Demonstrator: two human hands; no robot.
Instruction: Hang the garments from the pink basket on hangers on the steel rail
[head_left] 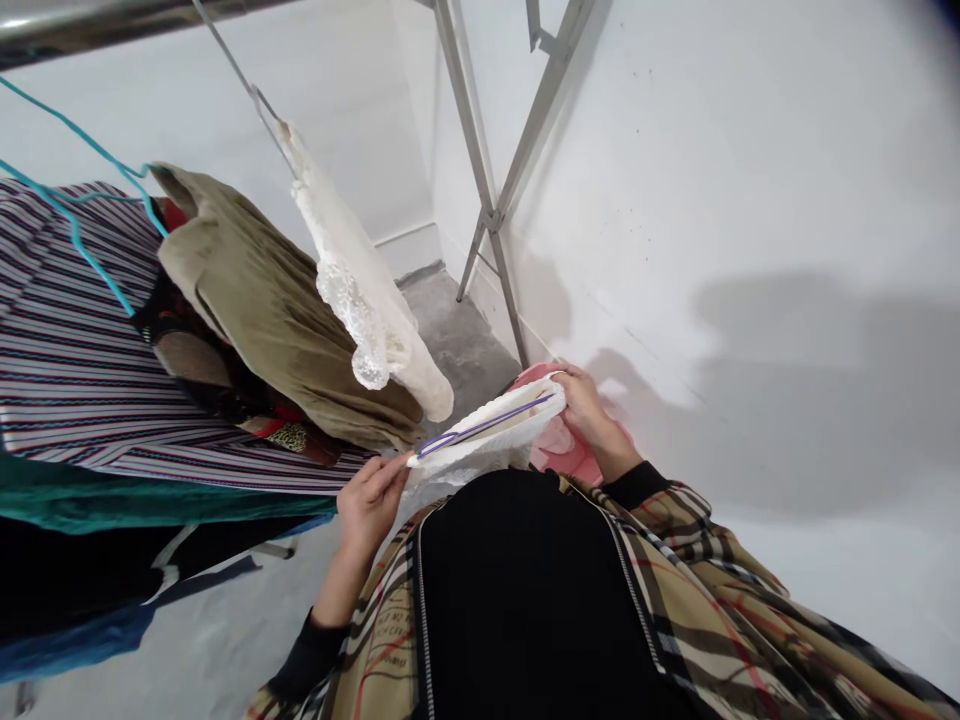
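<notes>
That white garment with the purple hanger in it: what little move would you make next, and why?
Probably lift it toward the rail. The left hand and right hand hold the white garment at either end, the purple hanger seems already inside, and other clothes hang there.

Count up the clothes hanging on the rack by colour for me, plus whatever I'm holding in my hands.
Striped purple and white garment: 1
Olive garment: 1
White lace garment: 1
Teal garment: 1
White garment on a purple hanger, held by left hand and right hand: 1
Total: 5
</notes>
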